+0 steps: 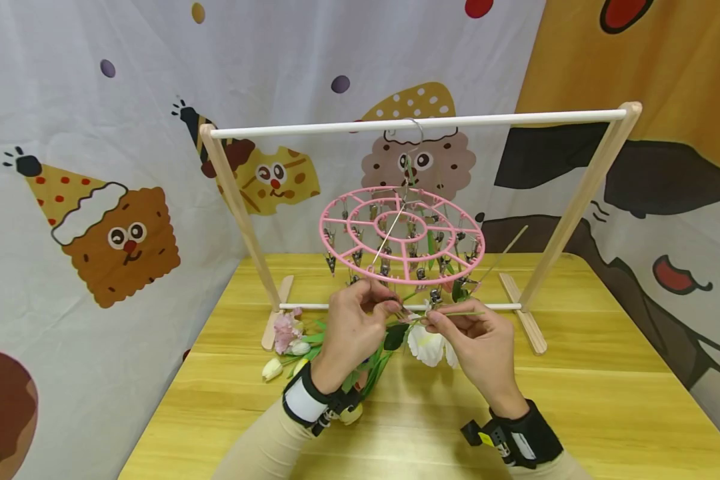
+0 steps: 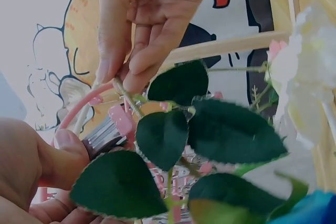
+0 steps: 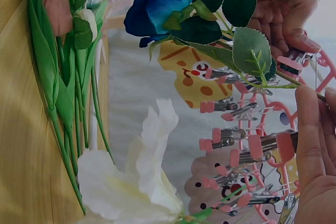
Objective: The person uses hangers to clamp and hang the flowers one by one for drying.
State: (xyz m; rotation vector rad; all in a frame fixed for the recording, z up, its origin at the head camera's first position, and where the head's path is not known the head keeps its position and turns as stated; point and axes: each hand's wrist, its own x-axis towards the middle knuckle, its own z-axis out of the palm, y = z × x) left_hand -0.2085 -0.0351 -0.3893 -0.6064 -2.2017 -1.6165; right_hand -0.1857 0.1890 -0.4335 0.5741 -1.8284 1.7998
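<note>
My left hand (image 1: 360, 320) pinches a metal clip with pink tips (image 2: 107, 132) at the near rim of a round pink clip hanger (image 1: 419, 281). Just to its right, my right hand (image 1: 480, 347) holds the thin stem (image 2: 128, 98) of a blue rose (image 3: 163, 11) between thumb and fingers. Dark green leaves (image 2: 236, 132) spread from that stem and cover part of the clips in the left wrist view. The rose's head points down, below both hands. Whether the clip's tips touch the stem, I cannot tell. A white flower (image 1: 429, 347) shows just below my right hand.
The hanger hooks onto a white bar (image 1: 336, 127) between wooden uprights (image 1: 588, 193). Several small clips (image 3: 226, 135) dangle from its rings. On the wooden table (image 1: 606, 400) lie tulips (image 3: 58, 14) and a pink flower (image 1: 287, 331). A cartoon-printed cloth (image 1: 156, 53) hangs behind.
</note>
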